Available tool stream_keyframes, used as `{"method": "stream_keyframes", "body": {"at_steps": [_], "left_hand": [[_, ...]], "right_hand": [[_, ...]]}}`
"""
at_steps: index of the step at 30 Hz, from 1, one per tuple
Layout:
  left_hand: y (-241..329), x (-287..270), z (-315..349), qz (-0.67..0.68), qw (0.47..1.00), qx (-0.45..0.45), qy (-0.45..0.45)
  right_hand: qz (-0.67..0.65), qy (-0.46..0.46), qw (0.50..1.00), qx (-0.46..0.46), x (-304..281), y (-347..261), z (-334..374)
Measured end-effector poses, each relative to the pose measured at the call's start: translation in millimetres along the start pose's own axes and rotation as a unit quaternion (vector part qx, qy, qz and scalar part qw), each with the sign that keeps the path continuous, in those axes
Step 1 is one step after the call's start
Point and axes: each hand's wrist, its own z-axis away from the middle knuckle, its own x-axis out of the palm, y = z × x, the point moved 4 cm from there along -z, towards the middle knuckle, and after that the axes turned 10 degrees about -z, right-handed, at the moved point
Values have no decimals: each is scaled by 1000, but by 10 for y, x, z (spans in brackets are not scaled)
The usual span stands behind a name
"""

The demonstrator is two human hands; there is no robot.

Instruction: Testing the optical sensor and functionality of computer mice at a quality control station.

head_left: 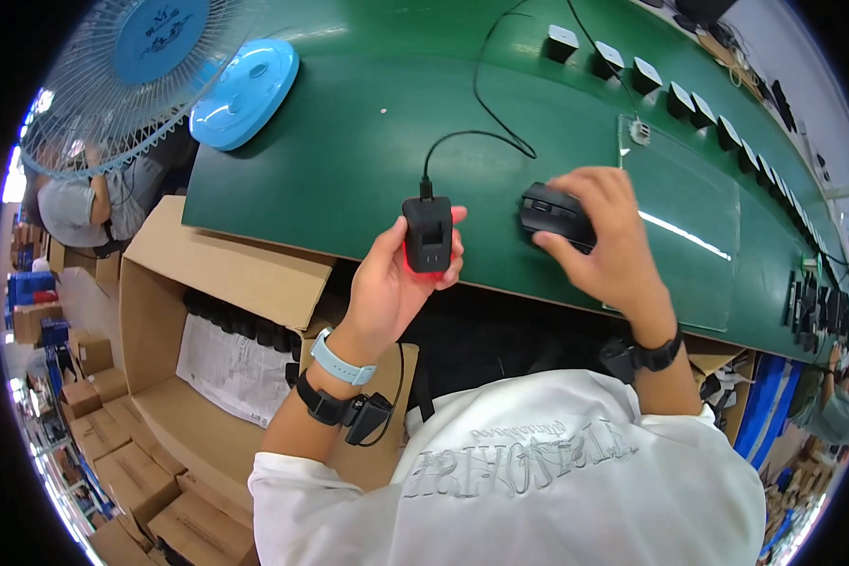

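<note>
My left hand (385, 281) is holding the black device (427, 236) at the bench's (349, 170) near edge, thumb and fingers closing on its sides, red light glowing beneath. It is looking light, stiff and smooth, so I am judging its sides the best hold, sparing the cable (486, 134) at its far end. Farther right, the mouse (561, 217) is lying on the bench, my right hand (617, 236) gripping its flanks; it is looking light, rigid, perhaps slippery.

One red-glowing device (427, 234), one mouse-shaped device (555, 216), one fan (160, 38)
</note>
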Motion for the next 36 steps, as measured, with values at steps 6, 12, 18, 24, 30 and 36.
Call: {"method": "stream_keyframes", "body": {"at_steps": [6, 12, 18, 24, 30, 36], "left_hand": [[21, 40, -18, 45, 999, 10, 20], [50, 109, -10, -78, 995, 41, 34], [-80, 48, 46, -148, 983, 51, 90], [-6, 50, 71, -157, 983, 76, 62], [-6, 72, 79, -64, 996, 53, -14], [41, 205, 49, 15, 999, 33, -20]], "right_hand": [[5, -95, 995, 44, 82, 156, 121], [-368, 22, 912, 178, 361, 130, 78], [-670, 58, 698, 246, 734, -256, -67], [-653, 67, 730, 193, 733, -333, -39], [-429, 75, 900, 24, 647, -448, 66], [-410, 103, 905, -56, 501, -487, 34]]}}
